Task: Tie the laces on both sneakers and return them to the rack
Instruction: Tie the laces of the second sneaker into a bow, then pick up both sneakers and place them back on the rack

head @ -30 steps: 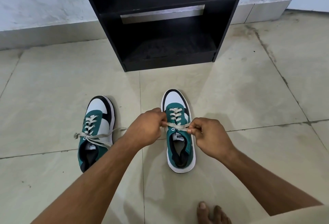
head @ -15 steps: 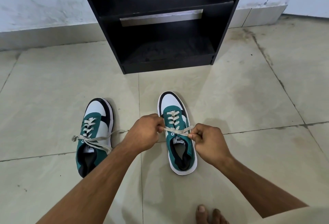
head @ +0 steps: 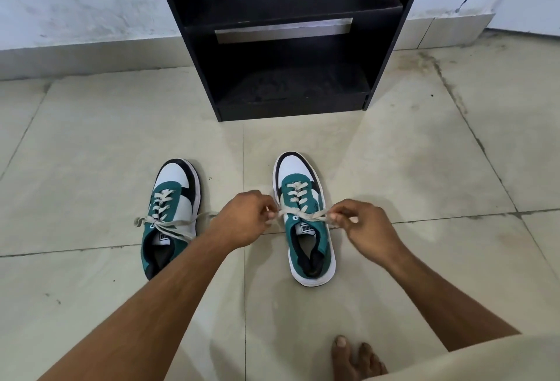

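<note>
While both hands (head: 247,218) (head: 363,227) grip pinched lace ends (head: 303,216), left forearm hides other sneaker's (head: 169,217) heel.

Two sneakers stand side by side on the floor (head: 91,144) — left sneaker (head: 169,217), right sneaker (head: 306,220) — before the rack (head: 291,38).
</note>
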